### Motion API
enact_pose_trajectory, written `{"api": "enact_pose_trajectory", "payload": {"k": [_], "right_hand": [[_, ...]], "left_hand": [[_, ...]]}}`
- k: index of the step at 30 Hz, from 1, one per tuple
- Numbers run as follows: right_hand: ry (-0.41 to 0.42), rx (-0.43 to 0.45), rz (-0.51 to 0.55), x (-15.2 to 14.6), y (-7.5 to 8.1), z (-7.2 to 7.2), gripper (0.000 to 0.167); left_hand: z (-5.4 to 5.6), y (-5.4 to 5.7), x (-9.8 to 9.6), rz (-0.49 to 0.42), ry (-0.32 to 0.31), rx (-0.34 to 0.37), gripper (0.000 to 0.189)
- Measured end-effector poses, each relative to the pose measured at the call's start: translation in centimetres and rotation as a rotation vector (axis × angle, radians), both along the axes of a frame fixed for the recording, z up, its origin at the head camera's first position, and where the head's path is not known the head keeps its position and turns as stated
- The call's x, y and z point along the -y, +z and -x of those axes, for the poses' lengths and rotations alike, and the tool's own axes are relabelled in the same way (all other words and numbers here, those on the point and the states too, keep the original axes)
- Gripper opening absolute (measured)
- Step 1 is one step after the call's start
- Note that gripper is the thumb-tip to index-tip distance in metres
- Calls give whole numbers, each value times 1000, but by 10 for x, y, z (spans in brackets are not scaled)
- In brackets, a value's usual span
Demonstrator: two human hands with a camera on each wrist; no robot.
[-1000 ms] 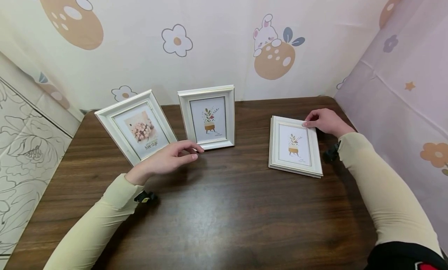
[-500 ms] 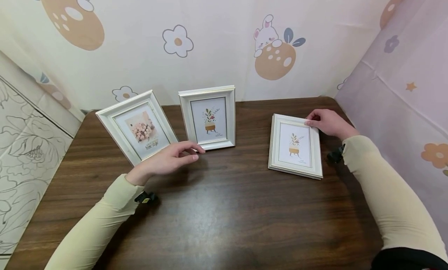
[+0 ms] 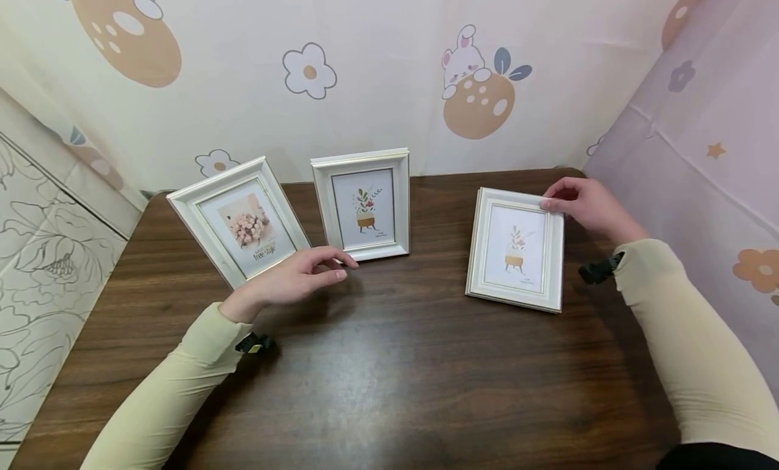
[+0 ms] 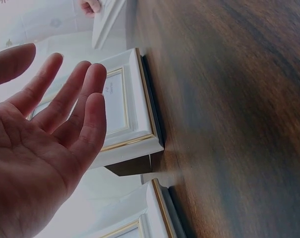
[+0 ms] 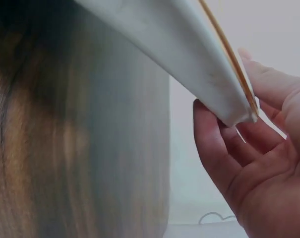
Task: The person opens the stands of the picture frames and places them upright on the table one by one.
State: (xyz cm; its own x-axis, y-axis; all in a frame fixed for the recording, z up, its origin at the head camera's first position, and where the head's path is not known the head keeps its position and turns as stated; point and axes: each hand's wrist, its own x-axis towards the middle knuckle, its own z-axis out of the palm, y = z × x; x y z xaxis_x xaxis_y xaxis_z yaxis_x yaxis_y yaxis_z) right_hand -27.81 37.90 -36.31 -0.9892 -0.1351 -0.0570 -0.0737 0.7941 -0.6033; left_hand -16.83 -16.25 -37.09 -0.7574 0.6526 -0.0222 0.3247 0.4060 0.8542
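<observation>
At the right of the head view, my right hand [image 3: 587,203] pinches the top right corner of a white picture frame [image 3: 517,291] showing a potted plant. This frame leans back, its top edge raised from the table. The right wrist view shows the thumb on its front and curled fingers behind the corner. My left hand [image 3: 292,274] holds nothing, fingers loosely bent, just before two standing frames. One is a white picture frame [image 3: 360,206] with a plant print; the other, a tilted picture frame [image 3: 246,230], bears pink flowers. In the left wrist view the palm and fingers [image 4: 55,106] show plainly.
The dark wooden table [image 3: 377,375] carries all three frames. A pale patterned curtain [image 3: 377,84] hangs along its back edge, and a lilac one [image 3: 700,186] borders the right side. Black cameras sit on both wrists.
My right hand has lifted the top of the right picture frame, tilting it up from lying nearly flat. My left hand and the two standing frames stay in place.
</observation>
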Motion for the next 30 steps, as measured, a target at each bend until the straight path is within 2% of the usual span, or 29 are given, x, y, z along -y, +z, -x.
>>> {"api": "enact_pose_trajectory", "payload": {"k": [6, 9, 12, 14, 22, 30], "right_hand": [[-45, 14, 217, -3, 9, -10, 40], [-17, 34, 296, -1, 16, -16, 37], [44, 51, 348, 3, 23, -21, 35], [86, 49, 365, 6, 28, -24, 35], [218, -10, 304, 18, 54, -41, 37], [325, -154, 313, 35, 70, -60, 29]], "left_hand": [[2, 2, 0, 5, 2, -5, 21], [3, 2, -1, -1, -6, -9, 21], [3, 2, 0, -7, -13, -5, 20], [3, 2, 0, -9, -14, -2, 20], [2, 2, 0, -10, -12, 6, 20], [1, 3, -1, 4, -16, 6, 24]]}}
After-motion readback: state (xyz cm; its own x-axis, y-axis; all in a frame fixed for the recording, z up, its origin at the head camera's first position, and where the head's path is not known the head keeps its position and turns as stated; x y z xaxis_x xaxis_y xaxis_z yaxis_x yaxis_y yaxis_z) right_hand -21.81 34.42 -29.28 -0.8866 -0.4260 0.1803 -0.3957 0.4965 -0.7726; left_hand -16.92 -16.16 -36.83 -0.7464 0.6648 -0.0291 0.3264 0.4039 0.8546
